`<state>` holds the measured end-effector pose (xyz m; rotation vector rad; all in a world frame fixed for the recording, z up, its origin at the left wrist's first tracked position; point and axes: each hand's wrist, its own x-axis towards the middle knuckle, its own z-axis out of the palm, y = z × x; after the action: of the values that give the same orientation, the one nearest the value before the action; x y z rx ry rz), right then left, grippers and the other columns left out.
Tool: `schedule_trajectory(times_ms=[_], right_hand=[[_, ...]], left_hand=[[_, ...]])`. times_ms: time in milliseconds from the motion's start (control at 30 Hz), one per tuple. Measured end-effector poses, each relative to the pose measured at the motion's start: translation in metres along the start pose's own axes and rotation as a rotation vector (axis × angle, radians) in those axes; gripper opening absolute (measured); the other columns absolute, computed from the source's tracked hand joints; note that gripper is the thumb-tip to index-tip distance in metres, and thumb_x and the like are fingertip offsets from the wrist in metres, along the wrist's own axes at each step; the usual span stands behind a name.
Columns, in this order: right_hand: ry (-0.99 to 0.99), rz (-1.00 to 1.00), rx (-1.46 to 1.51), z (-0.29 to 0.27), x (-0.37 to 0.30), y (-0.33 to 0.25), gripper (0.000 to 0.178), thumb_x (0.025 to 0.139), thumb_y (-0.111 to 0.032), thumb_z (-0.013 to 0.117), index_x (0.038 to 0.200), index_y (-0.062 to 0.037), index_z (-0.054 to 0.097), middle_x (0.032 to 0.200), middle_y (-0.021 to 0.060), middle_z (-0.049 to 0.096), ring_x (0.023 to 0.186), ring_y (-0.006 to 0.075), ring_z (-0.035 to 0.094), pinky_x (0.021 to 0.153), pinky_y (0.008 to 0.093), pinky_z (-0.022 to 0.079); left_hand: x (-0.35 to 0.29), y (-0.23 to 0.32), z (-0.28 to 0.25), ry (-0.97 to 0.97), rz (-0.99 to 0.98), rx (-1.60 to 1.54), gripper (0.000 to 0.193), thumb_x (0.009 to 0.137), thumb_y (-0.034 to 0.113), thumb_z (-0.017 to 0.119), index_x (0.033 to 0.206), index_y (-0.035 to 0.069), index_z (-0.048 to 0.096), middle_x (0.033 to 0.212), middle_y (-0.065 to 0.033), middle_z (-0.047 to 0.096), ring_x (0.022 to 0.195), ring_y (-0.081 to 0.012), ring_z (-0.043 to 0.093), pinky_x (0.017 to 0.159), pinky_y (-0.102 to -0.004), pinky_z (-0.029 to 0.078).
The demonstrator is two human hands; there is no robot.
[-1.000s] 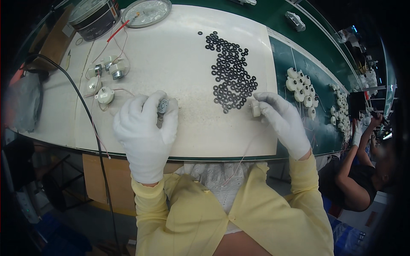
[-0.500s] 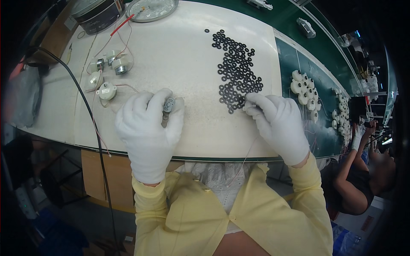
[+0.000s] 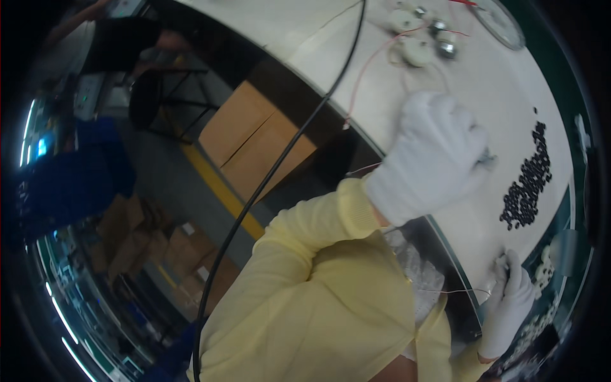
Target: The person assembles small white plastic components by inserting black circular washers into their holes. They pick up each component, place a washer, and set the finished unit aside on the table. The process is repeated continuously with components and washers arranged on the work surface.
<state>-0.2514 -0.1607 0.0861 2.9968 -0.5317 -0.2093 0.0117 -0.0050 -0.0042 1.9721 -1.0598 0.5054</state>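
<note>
White gloves cover both my hands. My left hand (image 3: 433, 156) is closed over the table, gripping a small grey part (image 3: 487, 158) whose end sticks out past the fingertips. Lower right, my right hand (image 3: 510, 304) has its fingers drawn together near the table's front edge. What lies in them is too blurred to name. A thin pale wire (image 3: 463, 291) runs toward that hand from across my clothes. Beyond the right hand lies a spread of small black rings (image 3: 527, 184). Several white round motors (image 3: 417, 52) with metal cans and thin wires lie beyond my left hand.
A black cable (image 3: 280, 162) crosses in front of the table. Below the table's edge stands a cardboard box (image 3: 254, 137). A round shallow dish (image 3: 501, 24) sits at the far end. White round parts (image 3: 545, 272) lie right of my right hand. Another person sits at upper left.
The view has swung left and tilted, bringing the floor and boxes in. My left hand still grips the grey part; my right hand now appears away from the black rings, nearer the table's front edge.
</note>
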Motion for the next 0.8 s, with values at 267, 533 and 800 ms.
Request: schedule_trajectory(times_ms=[267,533,800], right_hand=[[-0.087,0.043,0.037,0.007,0.014,0.011,0.033,0.11,-0.017,0.056,0.137,-0.0008,0.065,0.108,0.0183,0.075,0.096,0.0351,0.072,0.084,0.0447,0.056],[0.045,0.458,0.364,0.057,-0.001,0.079,0.045,0.116,-0.031,0.041,0.145,-0.0031,0.061,0.138,0.0186,0.067,0.12,0.0297,0.067,0.098,0.0368,0.056],[0.04,0.586,0.386,0.041,-0.018,0.071,0.05,0.115,-0.037,0.042,0.154,-0.0091,0.055,0.151,0.0183,0.058,0.128,0.0318,0.062,0.104,0.0388,0.054]], left_hand=[[-0.002,0.01,0.013,-0.116,-0.056,0.134,0.041,0.086,0.054,0.069,0.084,0.013,0.078,0.086,-0.0032,0.068,0.096,-0.0262,0.058,0.089,-0.0465,0.04],[-0.005,0.013,0.01,-0.079,-0.022,0.313,0.038,0.082,0.051,0.071,0.072,0.015,0.072,0.072,-0.0006,0.061,0.083,-0.024,0.058,0.08,-0.0439,0.04],[-0.009,0.012,0.005,-0.133,-0.024,0.354,0.046,0.089,0.058,0.066,0.07,0.016,0.07,0.068,-0.0009,0.059,0.074,-0.0234,0.057,0.077,-0.0431,0.037]])
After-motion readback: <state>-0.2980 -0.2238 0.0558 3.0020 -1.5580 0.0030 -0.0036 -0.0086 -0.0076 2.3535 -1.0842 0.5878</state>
